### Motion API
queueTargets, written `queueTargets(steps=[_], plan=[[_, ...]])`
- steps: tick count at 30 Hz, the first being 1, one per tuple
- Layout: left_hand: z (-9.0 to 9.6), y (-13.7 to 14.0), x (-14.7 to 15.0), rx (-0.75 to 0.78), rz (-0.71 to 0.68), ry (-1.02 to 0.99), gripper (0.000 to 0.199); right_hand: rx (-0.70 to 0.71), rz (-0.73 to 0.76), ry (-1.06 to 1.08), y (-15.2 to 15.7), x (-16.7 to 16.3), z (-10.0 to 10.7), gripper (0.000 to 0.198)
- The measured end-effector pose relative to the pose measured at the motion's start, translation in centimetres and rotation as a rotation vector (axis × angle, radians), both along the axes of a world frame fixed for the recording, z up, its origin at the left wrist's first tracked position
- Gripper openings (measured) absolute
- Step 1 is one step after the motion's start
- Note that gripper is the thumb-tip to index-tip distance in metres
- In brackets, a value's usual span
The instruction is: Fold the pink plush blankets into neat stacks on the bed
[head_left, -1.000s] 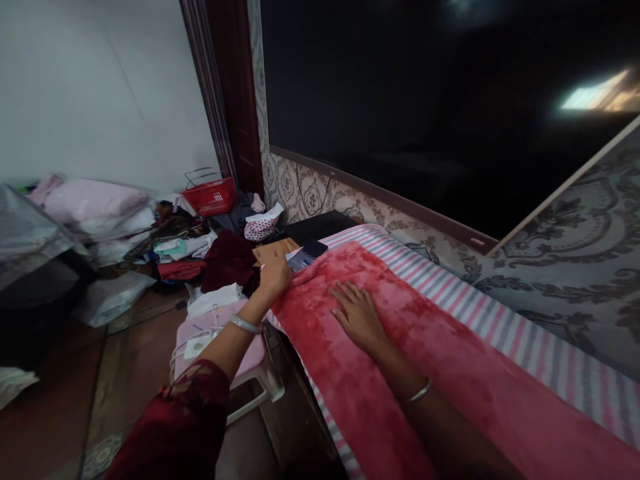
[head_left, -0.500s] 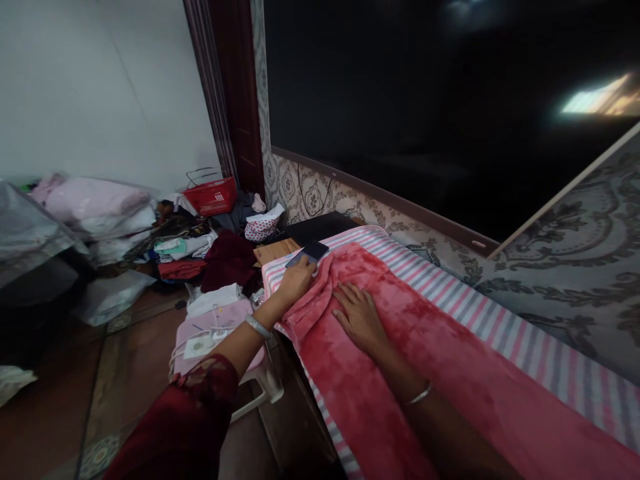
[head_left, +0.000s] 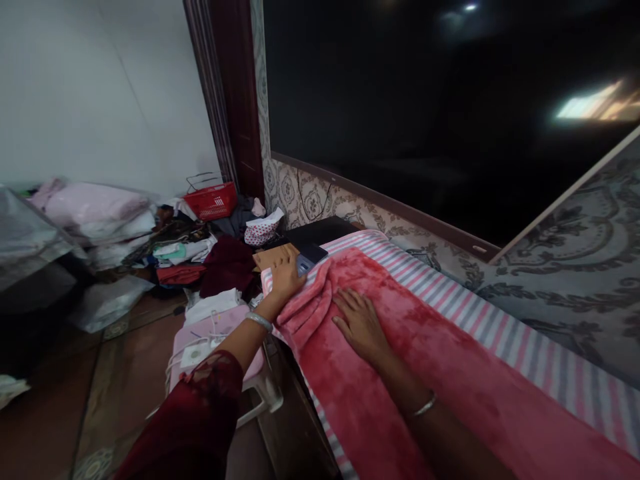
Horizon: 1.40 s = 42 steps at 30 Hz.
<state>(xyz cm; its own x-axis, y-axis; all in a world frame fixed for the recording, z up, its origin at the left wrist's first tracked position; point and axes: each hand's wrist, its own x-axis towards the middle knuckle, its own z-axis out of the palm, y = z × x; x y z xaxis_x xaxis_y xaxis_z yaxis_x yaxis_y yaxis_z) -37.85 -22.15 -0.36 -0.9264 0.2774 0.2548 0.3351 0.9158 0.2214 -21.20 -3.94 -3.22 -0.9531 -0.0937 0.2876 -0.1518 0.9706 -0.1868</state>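
Hands at work on a red plush cloth (head_left: 400, 347), head view. The cloth lies lengthwise along a pink, white and grey striped sheet (head_left: 525, 347) that covers the bench beneath; the stripes show along the far side of the cloth and at its left end. The left hand (head_left: 286, 275) rests at the left end of the cloth, fingers bent over a bunched, rippled edge of the fabric; whether it pinches the cloth or only presses on it cannot be told. The right hand (head_left: 361, 321) lies open and flat, palm down, on the cloth just right of the bunched folds, grasping nothing. Each wrist carries a silver bangle (head_left: 259, 321), and the left arm wears a dark red sleeve (head_left: 193, 427). Just beyond the left hand lie a brown cardboard piece (head_left: 273, 255) and a dark flat item (head_left: 311, 253), its kind unclear, at the end of the striped sheet. Below the bench edge stands a white plastic stool (head_left: 260, 393) bearing a pink pad and white cable. Further left, heaped clothes (head_left: 190, 250) cover the floor, with a red basket (head_left: 210, 200) near the wall. A large dark panel (head_left: 425, 113) fills the wall above patterned wallpaper (head_left: 320, 197).
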Motion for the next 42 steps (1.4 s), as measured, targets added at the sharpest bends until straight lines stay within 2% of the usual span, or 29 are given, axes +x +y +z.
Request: queueTargets(steps=[9, 14, 42], plan=[[-0.4, -3.0, -3.5, 0.057, -0.116, -0.033, 0.074, -0.005, -0.008, -0.012, -0.1, -0.1, 0.0, 0.048], [-0.2, -4.0, -4.4, 0.058, -0.109, -0.036, 0.075, -0.006, -0.007, -0.011, -0.1, -0.1, 0.0, 0.048], [0.7, -4.0, -5.1, 0.061, -0.033, -0.044, 0.07, 0.004, -0.019, -0.013, -0.1, -0.1, -0.1, 0.048]])
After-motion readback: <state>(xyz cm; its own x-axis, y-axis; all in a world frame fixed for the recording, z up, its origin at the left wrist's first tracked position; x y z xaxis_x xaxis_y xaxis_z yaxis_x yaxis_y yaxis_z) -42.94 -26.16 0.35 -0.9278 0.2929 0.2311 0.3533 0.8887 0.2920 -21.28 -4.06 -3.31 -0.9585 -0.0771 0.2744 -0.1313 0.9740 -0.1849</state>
